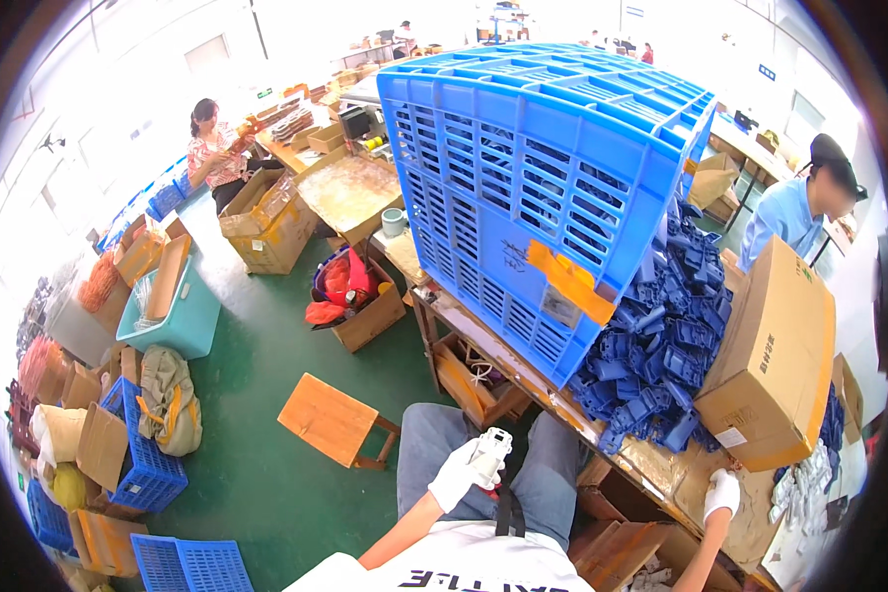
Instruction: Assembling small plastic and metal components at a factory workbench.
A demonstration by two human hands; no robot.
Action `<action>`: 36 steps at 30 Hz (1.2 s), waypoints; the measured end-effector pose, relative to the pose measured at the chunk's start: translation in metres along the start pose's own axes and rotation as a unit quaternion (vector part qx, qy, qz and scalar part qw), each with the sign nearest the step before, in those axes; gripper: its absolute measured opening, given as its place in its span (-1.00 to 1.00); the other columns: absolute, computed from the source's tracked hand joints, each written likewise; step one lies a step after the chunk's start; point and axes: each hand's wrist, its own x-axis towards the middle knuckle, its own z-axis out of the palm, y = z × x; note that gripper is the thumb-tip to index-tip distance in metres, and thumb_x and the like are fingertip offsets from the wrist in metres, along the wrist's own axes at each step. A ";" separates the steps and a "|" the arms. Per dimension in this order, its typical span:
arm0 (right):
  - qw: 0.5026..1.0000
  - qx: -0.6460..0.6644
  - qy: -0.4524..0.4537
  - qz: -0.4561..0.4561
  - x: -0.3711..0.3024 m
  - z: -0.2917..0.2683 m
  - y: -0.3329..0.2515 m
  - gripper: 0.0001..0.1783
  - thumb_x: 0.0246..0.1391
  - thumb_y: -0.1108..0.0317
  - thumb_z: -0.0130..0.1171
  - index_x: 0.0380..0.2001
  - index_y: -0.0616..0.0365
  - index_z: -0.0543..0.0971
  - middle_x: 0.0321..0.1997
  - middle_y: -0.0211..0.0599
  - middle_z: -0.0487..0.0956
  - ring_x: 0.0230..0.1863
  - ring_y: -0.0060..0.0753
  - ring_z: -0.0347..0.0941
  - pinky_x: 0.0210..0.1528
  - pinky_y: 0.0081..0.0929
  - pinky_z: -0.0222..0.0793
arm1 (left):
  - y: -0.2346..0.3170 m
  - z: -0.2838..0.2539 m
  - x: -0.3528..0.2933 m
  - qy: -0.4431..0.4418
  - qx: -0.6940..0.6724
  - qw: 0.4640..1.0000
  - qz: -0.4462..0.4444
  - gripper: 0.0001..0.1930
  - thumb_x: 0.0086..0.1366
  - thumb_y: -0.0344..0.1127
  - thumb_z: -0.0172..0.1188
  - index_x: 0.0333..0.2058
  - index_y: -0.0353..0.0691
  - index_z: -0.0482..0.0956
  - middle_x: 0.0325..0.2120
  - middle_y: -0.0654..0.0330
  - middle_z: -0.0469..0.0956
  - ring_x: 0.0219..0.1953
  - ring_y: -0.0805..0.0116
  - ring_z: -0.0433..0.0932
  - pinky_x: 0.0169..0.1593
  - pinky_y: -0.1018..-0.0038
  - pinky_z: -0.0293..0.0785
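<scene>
My left hand (454,480), in a white glove, is closed around a white moulded plastic part (491,452) held above my lap. My right hand (722,495), also gloved, rests at the workbench (668,472) with its fingers curled together beside the lower edge of a cardboard box (772,360). Whatever its fingers hold, if anything, is too small to make out. A heap of dark blue plastic parts (661,345) lies on the bench between that box and a large tipped blue crate (523,197). Several white plastic parts (804,490) lie to the right of my right hand.
A wooden stool (328,418) stands on the green floor to my left. Beyond it are a carton with red items (370,314), a teal bin (192,321) and blue crates (148,459). One person (222,153) works at the far left, another (794,207) at the right.
</scene>
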 end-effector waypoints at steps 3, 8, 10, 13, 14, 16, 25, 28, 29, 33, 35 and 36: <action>1.000 -0.009 0.000 -0.010 0.001 0.004 0.001 -0.89 -0.19 0.59 0.13 -0.51 0.18 0.57 -0.28 0.03 0.54 -0.21 0.08 0.48 -0.14 -0.20 0.42 | 0.002 0.002 -0.002 0.005 0.012 1.000 0.004 -0.53 0.13 -0.52 0.14 0.07 -0.22 0.41 -0.25 0.10 0.56 -0.35 0.32 0.59 -0.32 0.46 0.59; 0.999 -0.004 -0.032 -0.007 0.003 0.000 0.003 -0.87 -0.24 0.57 0.19 -0.49 0.18 0.60 -0.35 0.05 0.57 -0.25 0.09 0.51 -0.16 -0.21 0.45 | -0.002 0.009 0.000 0.016 0.027 0.999 0.008 -0.73 0.35 -0.35 0.04 0.01 -0.19 0.41 -0.33 0.13 0.57 -0.44 0.31 0.60 -0.41 0.47 0.54; 0.999 -0.002 -0.036 -0.010 0.002 0.000 0.002 -0.86 -0.25 0.56 0.20 -0.49 0.18 0.59 -0.38 0.05 0.57 -0.26 0.10 0.51 -0.17 -0.20 0.45 | -0.002 0.009 -0.004 0.012 0.034 0.999 0.010 -0.73 0.35 -0.35 0.04 0.00 -0.19 0.41 -0.33 0.13 0.57 -0.44 0.31 0.60 -0.42 0.47 0.55; 0.999 0.002 -0.047 -0.003 0.000 -0.004 -0.010 -0.87 -0.29 0.55 0.20 -0.53 0.19 0.57 -0.42 0.06 0.57 -0.30 0.13 0.51 -0.20 -0.17 0.45 | -0.007 0.006 -0.006 0.011 0.039 0.999 0.016 -0.73 0.34 -0.36 0.04 0.00 -0.19 0.41 -0.33 0.13 0.57 -0.45 0.31 0.60 -0.42 0.46 0.57; 0.999 0.005 -0.053 0.008 -0.003 -0.007 -0.016 -0.90 -0.30 0.55 0.18 -0.56 0.19 0.57 -0.45 0.05 0.57 -0.33 0.14 0.51 -0.22 -0.16 0.45 | -0.010 0.004 -0.006 0.014 0.039 0.999 0.021 -0.72 0.33 -0.36 0.05 0.00 -0.19 0.41 -0.33 0.13 0.57 -0.46 0.31 0.59 -0.42 0.46 0.57; 0.997 0.000 -0.066 0.040 -0.005 -0.010 -0.013 -0.87 -0.31 0.52 0.19 -0.54 0.20 0.54 -0.42 0.09 0.56 -0.30 0.14 0.50 -0.20 -0.14 0.43 | -0.005 0.011 -0.001 0.011 0.041 0.999 0.008 -0.72 0.32 -0.36 0.05 0.01 -0.19 0.41 -0.33 0.12 0.57 -0.46 0.32 0.59 -0.42 0.46 0.57; 0.996 0.090 0.020 -0.002 0.004 -0.026 -0.047 -0.88 -0.15 0.48 0.17 -0.43 0.11 0.57 -0.38 0.01 0.51 -0.25 0.09 0.46 -0.16 -0.17 0.39 | -0.005 -0.008 0.008 0.024 0.022 0.999 -0.002 -0.72 0.37 -0.32 -0.02 -0.01 -0.28 0.44 -0.34 0.09 0.57 -0.44 0.32 0.60 -0.44 0.45 0.59; 0.980 0.194 -0.001 0.042 -0.003 -0.045 -0.068 -0.89 -0.08 0.46 0.17 -0.41 0.13 0.59 -0.42 -0.07 0.56 -0.37 -0.13 0.48 -0.28 -0.32 0.39 | -0.008 0.001 0.008 0.031 0.044 0.999 -0.002 -0.73 0.40 -0.29 -0.05 -0.02 -0.27 0.45 -0.32 0.07 0.58 -0.44 0.28 0.61 -0.44 0.45 0.59; 0.955 0.280 -0.039 0.085 -0.010 -0.059 -0.081 -0.90 -0.04 0.44 0.18 -0.39 0.16 0.61 -0.45 -0.15 0.59 -0.45 -0.31 0.49 -0.37 -0.42 0.38 | 0.000 0.016 0.005 0.045 0.044 0.998 -0.013 -0.70 0.30 -0.37 0.11 0.00 -0.22 0.41 -0.34 0.11 0.56 -0.46 0.36 0.58 -0.40 0.46 0.56; 0.816 0.552 -0.153 0.073 -0.027 -0.064 -0.135 -0.87 0.05 0.45 0.19 -0.33 0.28 0.59 -0.42 -0.27 0.62 -0.51 -0.52 0.52 -0.41 -0.54 0.47 | -0.004 0.019 0.004 0.043 0.110 0.992 0.033 -0.65 0.24 -0.53 0.00 0.02 -0.24 0.37 -0.28 0.08 0.55 -0.42 0.32 0.60 -0.35 0.43 0.60; 0.713 0.661 -0.229 0.051 -0.037 -0.058 -0.178 -0.84 0.08 0.49 0.17 -0.26 0.31 0.57 -0.35 -0.19 0.61 -0.41 -0.46 0.55 -0.31 -0.52 0.52 | -0.005 0.019 0.002 0.045 0.117 0.992 0.034 -0.65 0.25 -0.53 0.00 0.03 -0.24 0.36 -0.27 0.08 0.55 -0.41 0.31 0.60 -0.34 0.41 0.60; 0.653 0.707 -0.267 0.040 -0.044 -0.052 -0.194 -0.83 0.09 0.51 0.16 -0.22 0.32 0.55 -0.31 -0.16 0.61 -0.37 -0.44 0.56 -0.27 -0.50 0.53 | -0.006 0.021 0.003 0.051 0.120 0.991 0.040 -0.65 0.25 -0.54 -0.01 0.03 -0.24 0.35 -0.27 0.07 0.55 -0.41 0.30 0.60 -0.33 0.39 0.61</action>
